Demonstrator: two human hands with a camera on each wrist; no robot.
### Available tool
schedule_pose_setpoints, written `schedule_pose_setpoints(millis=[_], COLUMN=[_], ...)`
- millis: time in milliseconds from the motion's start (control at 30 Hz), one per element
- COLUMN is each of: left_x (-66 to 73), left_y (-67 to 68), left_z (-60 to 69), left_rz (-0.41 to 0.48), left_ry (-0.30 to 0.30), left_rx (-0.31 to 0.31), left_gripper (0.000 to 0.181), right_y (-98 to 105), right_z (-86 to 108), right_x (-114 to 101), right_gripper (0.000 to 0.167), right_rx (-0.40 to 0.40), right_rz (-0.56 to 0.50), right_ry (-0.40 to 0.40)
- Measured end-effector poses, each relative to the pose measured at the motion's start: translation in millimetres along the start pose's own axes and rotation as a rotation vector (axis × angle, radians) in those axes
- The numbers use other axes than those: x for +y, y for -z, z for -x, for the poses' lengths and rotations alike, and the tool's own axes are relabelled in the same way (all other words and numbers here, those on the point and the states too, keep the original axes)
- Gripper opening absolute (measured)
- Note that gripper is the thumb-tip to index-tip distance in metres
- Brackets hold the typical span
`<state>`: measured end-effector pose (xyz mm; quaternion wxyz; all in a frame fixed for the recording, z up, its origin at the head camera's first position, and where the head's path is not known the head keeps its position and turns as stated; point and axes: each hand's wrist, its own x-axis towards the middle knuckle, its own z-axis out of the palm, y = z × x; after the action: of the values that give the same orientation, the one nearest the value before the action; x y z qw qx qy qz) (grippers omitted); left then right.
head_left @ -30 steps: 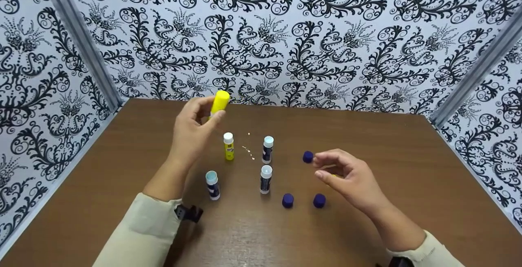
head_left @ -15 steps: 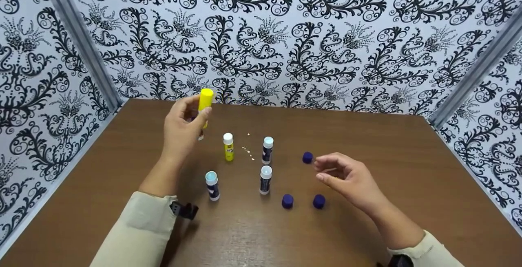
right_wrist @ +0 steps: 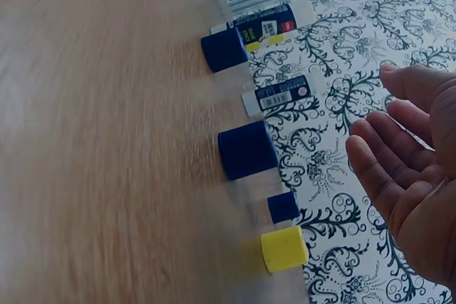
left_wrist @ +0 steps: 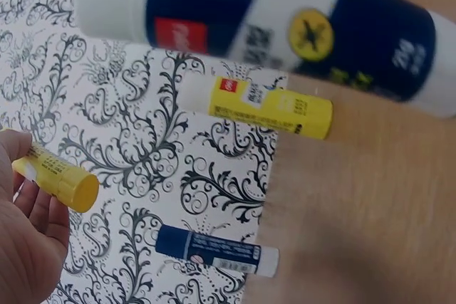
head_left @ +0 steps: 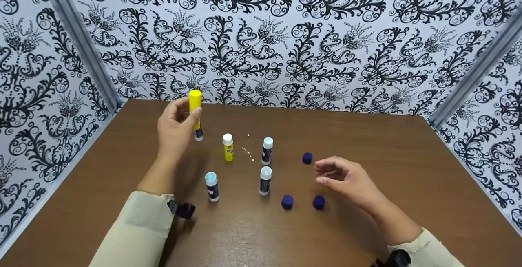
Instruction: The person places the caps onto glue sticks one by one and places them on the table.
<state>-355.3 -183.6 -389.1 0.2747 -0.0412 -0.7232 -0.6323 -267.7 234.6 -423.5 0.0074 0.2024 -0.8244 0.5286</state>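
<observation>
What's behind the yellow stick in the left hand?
A navy glue stick. In the head view its lower end shows; the yellow stick covers its upper part. The left wrist view shows it uncovered.

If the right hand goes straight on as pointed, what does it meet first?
Probably the farthest blue cap, just ahead of the right hand in the head view; height is unclear, so it might pass over.

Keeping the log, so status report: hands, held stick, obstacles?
Left hand holds yellow stick aloft. Right hand empty. Possible obstacle: navy stick standing nearby.
</observation>
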Motion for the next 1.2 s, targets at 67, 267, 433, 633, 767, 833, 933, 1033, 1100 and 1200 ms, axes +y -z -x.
schedule_pose_setpoints(millis=[67, 267, 433, 633, 767, 833, 933, 1033, 1100, 1200], left_x=[-3.1, -12.8, -19.8, -28.5, -33.9, -36.5, -40.4, -44.2, -46.8, -50.8], left_y=[1.0, 4.3, 6.8, 10.5, 12.3, 13.5, 15.2, 16.4, 17.2, 18.9], left_z=[-0.4, -2.4, -4.1, -5.9, -7.0, -8.1, -9.9, -11.4, -12.3, -14.0], left_rz=[0.003, 0.012, 0.004, -0.028, -0.063, -0.068, -0.069, -0.063, -0.069, -0.074], left_ry=[0.002, 0.022, 0.045, 0.087, 0.108, 0.111, 0.126, 0.154, 0.168, 0.186], left_rx=[0.007, 0.028, 0.048, 0.073, 0.085, 0.094, 0.105, 0.109, 0.109, 0.114], left_gripper=[0.036, 0.036, 0.037, 0.04, 0.041, 0.041, 0.04, 0.04, 0.04, 0.039], right_y=[0, 1, 2, 1, 2, 2, 3, 3, 2, 2], right_z=[0.1, 1.3, 2.3, 7.9, 12.1, 13.0, 13.8, 13.8, 13.4, 12.4], right_x=[1, 5, 9, 12, 15, 16, 17, 18, 19, 20], right_gripper=[0.034, 0.033, 0.033, 0.038, 0.042, 0.042, 0.043, 0.043, 0.044, 0.045], right_rx=[-0.016, -0.057, -0.061, -0.081, -0.103, -0.116, -0.135, -0.153, -0.165, -0.181], right_rz=[0.003, 0.025, 0.039, 0.034, 0.04, 0.043, 0.052, 0.064, 0.072, 0.079], right_ry=[-0.002, -0.013, -0.03, -0.046, -0.049, -0.047, -0.055, -0.07, -0.08, -0.089])
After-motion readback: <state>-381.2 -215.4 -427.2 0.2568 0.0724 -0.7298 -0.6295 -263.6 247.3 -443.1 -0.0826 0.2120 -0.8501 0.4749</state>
